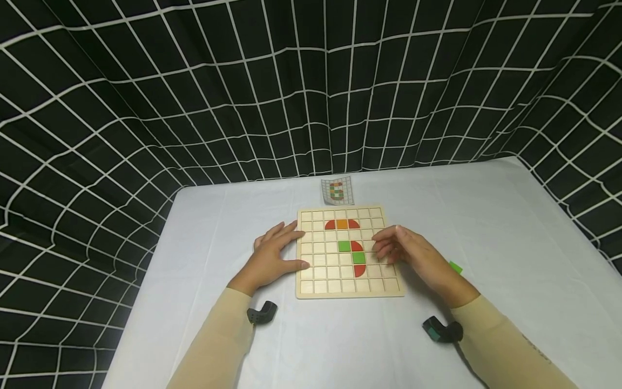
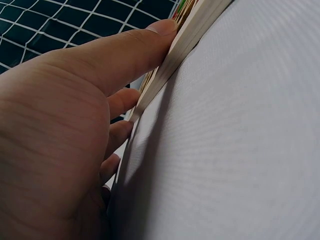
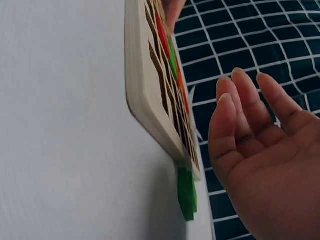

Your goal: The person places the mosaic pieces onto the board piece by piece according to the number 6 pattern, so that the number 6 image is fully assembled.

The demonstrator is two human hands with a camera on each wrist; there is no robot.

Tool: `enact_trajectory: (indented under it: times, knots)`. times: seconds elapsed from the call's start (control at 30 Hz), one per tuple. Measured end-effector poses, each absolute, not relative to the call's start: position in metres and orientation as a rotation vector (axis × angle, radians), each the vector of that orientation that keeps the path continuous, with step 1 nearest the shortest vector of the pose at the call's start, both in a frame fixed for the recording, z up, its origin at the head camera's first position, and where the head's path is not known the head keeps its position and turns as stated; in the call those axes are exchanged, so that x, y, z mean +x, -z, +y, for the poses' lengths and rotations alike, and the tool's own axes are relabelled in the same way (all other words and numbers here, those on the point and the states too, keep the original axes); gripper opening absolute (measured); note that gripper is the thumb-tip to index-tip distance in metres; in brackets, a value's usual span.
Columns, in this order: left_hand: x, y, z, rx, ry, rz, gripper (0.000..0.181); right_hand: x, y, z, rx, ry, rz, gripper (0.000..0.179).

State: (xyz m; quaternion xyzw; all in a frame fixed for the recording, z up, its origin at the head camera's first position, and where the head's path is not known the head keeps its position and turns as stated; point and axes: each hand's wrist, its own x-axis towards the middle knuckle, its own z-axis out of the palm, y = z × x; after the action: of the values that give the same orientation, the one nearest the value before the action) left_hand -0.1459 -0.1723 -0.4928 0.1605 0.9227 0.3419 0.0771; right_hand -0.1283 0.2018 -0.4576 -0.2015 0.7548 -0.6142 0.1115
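A wooden grid board [image 1: 316, 289] lies on the white table. In its upper part, an orange square [image 1: 342, 224] sits between two red quarter-round pieces [image 1: 330, 225]. Lower down are a green square [image 1: 344, 246], a red quarter-round [image 1: 357, 246], another green square [image 1: 358, 257] and a further red quarter-round [image 1: 359, 270]. My left hand [image 1: 272, 256] rests against the board's left edge, thumb and fingertips touching it. Above the board's right side hovers my right hand [image 1: 413, 254], fingers loosely bent; the right wrist view shows nothing in its grasp.
Right of the board lies a loose green piece [image 1: 455, 267], partly hidden by my right wrist. A printed pattern card [image 1: 337, 191] lies behind the board. Black cloth [image 1: 272, 108] with white grid lines hangs around the table [image 1: 214, 221].
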Motion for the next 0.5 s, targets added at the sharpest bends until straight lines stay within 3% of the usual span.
enact_trajectory:
  times: [0.5]
  knots:
    - [-0.146, 0.493, -0.172, 0.483, -1.017, 2.768, 0.078, -0.138, 0.457, 0.221, -0.523, 1.751, 2.397, 0.055]
